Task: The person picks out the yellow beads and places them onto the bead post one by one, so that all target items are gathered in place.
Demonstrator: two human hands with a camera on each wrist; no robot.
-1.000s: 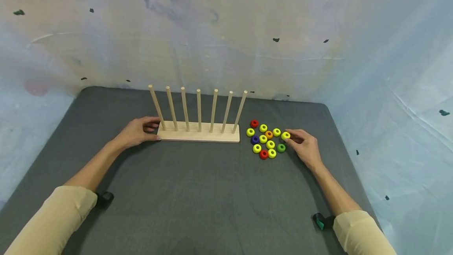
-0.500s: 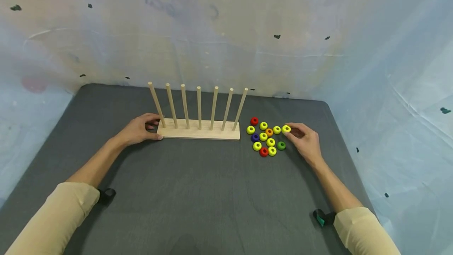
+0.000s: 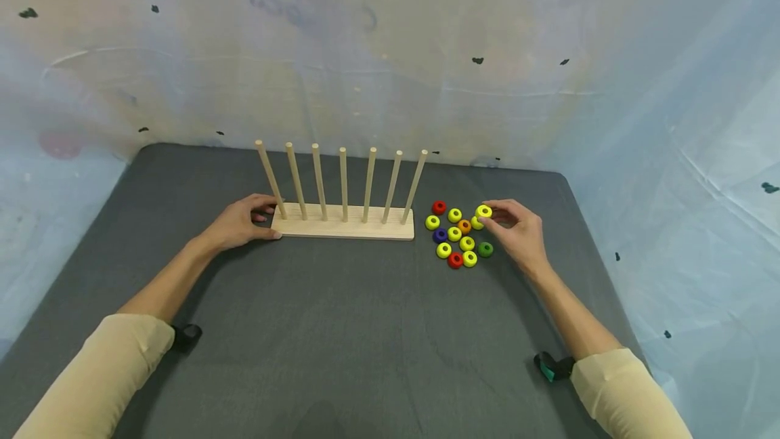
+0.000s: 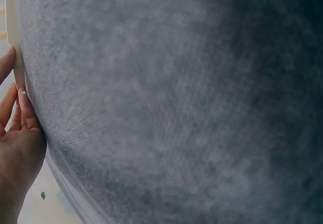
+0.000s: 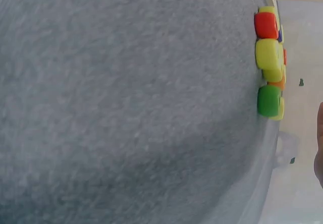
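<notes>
**Hands at peg board and ring cluster**

Left hand (image 3: 240,224): fingers loosely curved, thumb and fingertips against the left end of the wooden peg board (image 3: 342,225), which stands on the grey mat (image 3: 341,330) with seven upright pegs. Left wrist view shows only fingertips at the board's edge; rest blurred.

Right hand (image 3: 518,232): thumb and forefinger pinch a yellow ring (image 3: 484,211), raised just above the right edge of the ring cluster (image 3: 458,237), right of the board. Right wrist view: cluster seen edge-on, hand cut off at frame edge, pinched ring not visible.
</notes>
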